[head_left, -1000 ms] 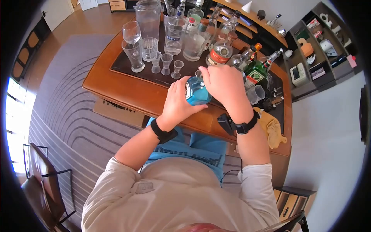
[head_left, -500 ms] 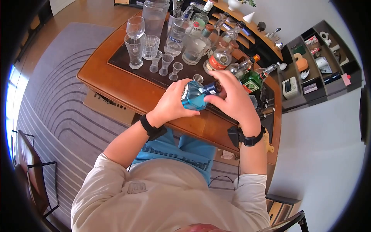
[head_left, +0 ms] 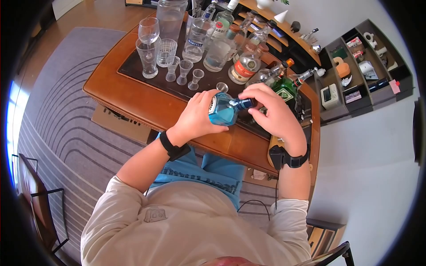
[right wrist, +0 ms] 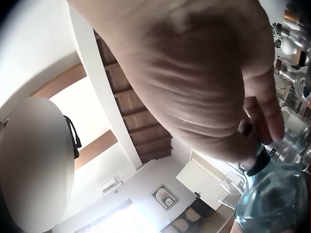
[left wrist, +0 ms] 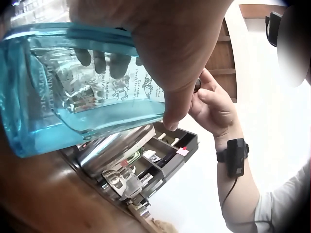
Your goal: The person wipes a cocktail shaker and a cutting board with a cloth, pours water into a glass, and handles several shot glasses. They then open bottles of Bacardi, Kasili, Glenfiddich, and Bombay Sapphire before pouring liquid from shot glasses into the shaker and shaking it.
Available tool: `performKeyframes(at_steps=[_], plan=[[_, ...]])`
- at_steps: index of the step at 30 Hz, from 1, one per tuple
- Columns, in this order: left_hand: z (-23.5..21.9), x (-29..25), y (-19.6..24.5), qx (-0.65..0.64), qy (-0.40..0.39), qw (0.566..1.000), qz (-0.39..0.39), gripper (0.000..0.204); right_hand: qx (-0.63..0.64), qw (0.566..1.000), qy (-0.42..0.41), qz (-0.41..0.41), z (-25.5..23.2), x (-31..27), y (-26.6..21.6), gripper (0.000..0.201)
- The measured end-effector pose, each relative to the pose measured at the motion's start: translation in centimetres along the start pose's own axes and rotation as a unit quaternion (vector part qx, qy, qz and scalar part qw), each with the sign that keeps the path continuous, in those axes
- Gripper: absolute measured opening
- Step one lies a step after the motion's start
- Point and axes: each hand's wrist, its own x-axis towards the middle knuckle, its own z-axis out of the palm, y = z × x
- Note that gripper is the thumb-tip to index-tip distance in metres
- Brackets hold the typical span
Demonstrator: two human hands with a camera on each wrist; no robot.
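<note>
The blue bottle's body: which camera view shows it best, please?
The left wrist view: the blue bottle fills much of it, its liquid and printing visible. The head view shows it smaller, but with its neck; the right wrist view cuts it off at the frame's bottom.

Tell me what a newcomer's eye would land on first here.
Probably the bright blue bottle, tilted above the near edge of the brown table, with the left hand round its body and the right hand at its top. Next might come the bottle with the orange-red label, standing beyond it, and the three small glasses farther left.
</note>
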Motion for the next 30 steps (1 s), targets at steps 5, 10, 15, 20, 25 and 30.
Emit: performKeyframes(at_steps=[5, 10, 15, 20, 25, 30], plan=[[-0.1, 0.1, 0.2, -0.002, -0.013, 1.0, -0.003, 0.101, -0.009, 0.998, 0.027, 0.047, 0.0, 0.1, -0.4, 0.034], [-0.6, -0.2, -0.2, -0.019, 0.012, 0.999, -0.026, 0.102, 0.124, 0.962, 0.245, -0.002, -1.4, -4.0, 1.5, 0.028], [-0.1, -0.8, -1.9, -0.076, 0.026, 0.995, -0.051, 0.107, 0.208, 0.832, 0.465, 0.219, 2.3, -14.4, 6.8, 0.027], [0.0, -1.4, -2.8, -0.115, 0.028, 0.99, -0.078, 0.114, 0.052, 0.78, 0.529, 0.33, 8.1, -25.1, 14.7, 0.033], [0.1, -1.2, -2.3, -0.122, 0.014, 0.989, -0.077, 0.112, -0.119, 0.819, 0.389, 0.404, 9.9, -26.9, 15.5, 0.041], [0.0, -1.8, -2.7, -0.111, 0.021, 0.99, -0.08, 0.115, -0.094, 0.848, 0.357, 0.38, 11.5, -24.7, 15.1, 0.041]])
